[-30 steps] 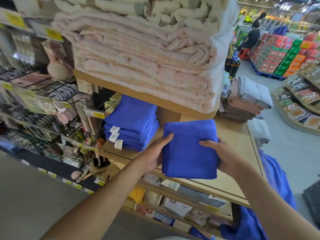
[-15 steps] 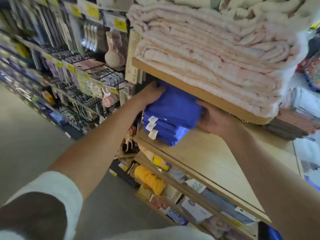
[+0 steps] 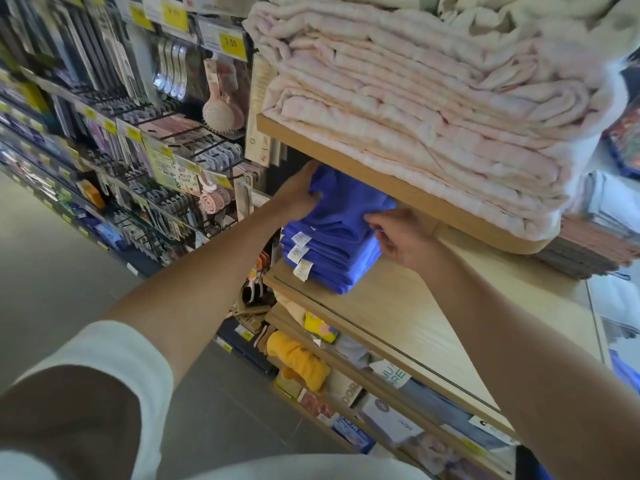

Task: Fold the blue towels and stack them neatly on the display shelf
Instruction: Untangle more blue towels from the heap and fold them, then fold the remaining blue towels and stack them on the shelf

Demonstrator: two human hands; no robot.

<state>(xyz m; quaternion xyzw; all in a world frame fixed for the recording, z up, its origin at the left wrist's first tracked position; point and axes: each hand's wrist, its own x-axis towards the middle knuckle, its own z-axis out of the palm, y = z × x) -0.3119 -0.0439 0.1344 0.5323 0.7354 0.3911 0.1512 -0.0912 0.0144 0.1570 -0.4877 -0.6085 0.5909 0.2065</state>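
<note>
Blue towels, folded flat, form a stack of folded blue towels (image 3: 329,258) at the left end of a pale wooden display shelf (image 3: 433,317), close to its front edge and directly under the upper shelf board (image 3: 381,181).

Largest in view is a pile of pale pink folded towels (image 3: 415,109), which covers the upper shelf board and overhangs its right end. A wire rack of hanging packaged goods (image 3: 138,133) fills the left side and carries yellow price tags (image 3: 230,43) and a pink round hairbrush (image 3: 221,112). Lower tiers beneath the display shelf hold boxed goods and a yellow soft item (image 3: 301,362).

Both bare forearms reach in from the bottom edge; the left one leaves a white sleeve (image 3: 121,375). The left hand (image 3: 298,195) grips the left edge of the top blue towel (image 3: 349,206), thumb over the cloth and fingers running back along its side. The right hand (image 3: 401,237) pinches the right edge of the same towel, fingers on top and thumb below. The top blue towel lies on the stack, slightly creased between the two hands.

Three white sewn-in labels (image 3: 300,252) hang from the left front corners of the lower towels.
</note>
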